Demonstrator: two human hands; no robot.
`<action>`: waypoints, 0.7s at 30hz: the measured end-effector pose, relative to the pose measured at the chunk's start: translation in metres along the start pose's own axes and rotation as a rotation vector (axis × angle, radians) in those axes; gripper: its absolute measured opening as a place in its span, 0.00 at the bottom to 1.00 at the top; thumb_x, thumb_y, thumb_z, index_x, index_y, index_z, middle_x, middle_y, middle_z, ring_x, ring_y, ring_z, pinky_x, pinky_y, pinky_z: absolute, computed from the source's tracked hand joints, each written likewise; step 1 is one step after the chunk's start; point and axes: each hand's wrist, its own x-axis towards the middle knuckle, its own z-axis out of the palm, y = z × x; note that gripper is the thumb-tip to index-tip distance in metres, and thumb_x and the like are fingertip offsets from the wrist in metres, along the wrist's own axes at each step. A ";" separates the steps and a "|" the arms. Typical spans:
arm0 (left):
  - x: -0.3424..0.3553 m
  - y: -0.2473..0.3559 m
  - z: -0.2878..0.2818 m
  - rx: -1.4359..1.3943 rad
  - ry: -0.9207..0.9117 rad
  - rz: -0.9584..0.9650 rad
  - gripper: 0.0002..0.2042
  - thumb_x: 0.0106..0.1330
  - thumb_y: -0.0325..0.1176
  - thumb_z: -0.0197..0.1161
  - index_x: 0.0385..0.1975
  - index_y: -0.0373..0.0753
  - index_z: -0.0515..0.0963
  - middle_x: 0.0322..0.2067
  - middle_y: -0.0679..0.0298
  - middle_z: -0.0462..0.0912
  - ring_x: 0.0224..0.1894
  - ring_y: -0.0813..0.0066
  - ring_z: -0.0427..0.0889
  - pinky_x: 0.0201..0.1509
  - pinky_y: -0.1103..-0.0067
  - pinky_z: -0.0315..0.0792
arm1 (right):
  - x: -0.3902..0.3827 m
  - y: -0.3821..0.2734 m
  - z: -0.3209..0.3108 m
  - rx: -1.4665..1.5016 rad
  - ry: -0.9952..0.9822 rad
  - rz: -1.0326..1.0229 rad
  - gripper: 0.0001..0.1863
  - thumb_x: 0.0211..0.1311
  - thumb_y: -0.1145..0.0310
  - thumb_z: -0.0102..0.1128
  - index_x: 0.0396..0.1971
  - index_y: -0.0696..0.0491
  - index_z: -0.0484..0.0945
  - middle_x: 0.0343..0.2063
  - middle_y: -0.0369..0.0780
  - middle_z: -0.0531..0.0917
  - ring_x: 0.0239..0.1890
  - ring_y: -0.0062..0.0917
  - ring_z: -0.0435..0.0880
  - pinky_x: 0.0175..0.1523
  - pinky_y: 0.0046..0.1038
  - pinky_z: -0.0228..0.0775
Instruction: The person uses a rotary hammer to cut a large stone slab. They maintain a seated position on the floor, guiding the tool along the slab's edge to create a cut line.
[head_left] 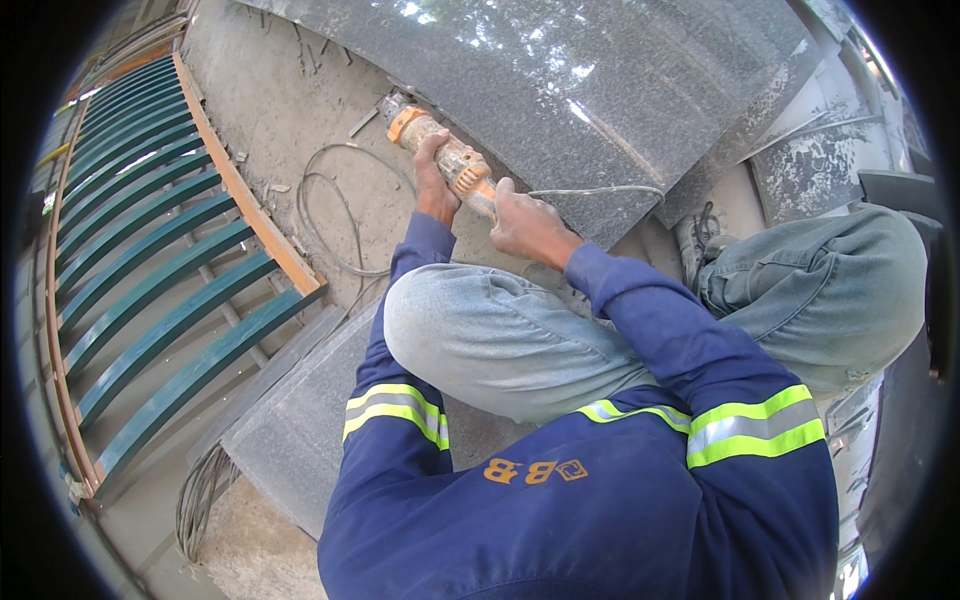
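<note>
A dusty orange angle grinder (457,160) is held in both of my hands, beside the near-left edge of a dark grey polished stone slab (610,90). My left hand (436,182) is closed around the middle of its body. Behind it, my right hand (533,226) grips the rear handle end. The grinder's head points away from me to the far left, close to the slab's edge; its disc cannot be made out. A grey power cord (600,190) runs from near my right hand across the slab.
Dark green curved slats in an orange-brown frame (240,185) stand along the left. Looped cable (308,200) lies on the dusty concrete floor (270,110). Beneath me is a grey stone block (290,430), with a coil of wire (203,500) beside it. More slabs (815,170) lean at the right.
</note>
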 end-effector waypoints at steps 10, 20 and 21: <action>-0.040 -0.012 0.011 -0.036 0.021 -0.042 0.17 0.60 0.38 0.64 0.41 0.33 0.69 0.29 0.51 0.78 0.27 0.57 0.84 0.30 0.64 0.83 | -0.040 0.000 -0.002 0.023 -0.025 0.019 0.17 0.54 0.72 0.58 0.39 0.60 0.62 0.32 0.63 0.83 0.40 0.58 0.85 0.46 0.52 0.77; -0.036 -0.009 0.015 0.006 0.028 -0.025 0.17 0.61 0.38 0.64 0.42 0.34 0.69 0.29 0.51 0.78 0.28 0.57 0.84 0.30 0.64 0.84 | -0.032 0.005 0.001 0.036 0.004 0.002 0.19 0.54 0.72 0.59 0.41 0.61 0.62 0.33 0.64 0.82 0.41 0.58 0.85 0.48 0.52 0.77; -0.032 -0.008 0.012 0.010 0.021 -0.016 0.18 0.61 0.38 0.63 0.42 0.34 0.69 0.29 0.51 0.78 0.28 0.57 0.84 0.30 0.64 0.84 | -0.029 0.004 0.001 0.032 -0.004 0.002 0.19 0.54 0.72 0.59 0.41 0.61 0.62 0.33 0.64 0.82 0.41 0.58 0.85 0.48 0.52 0.77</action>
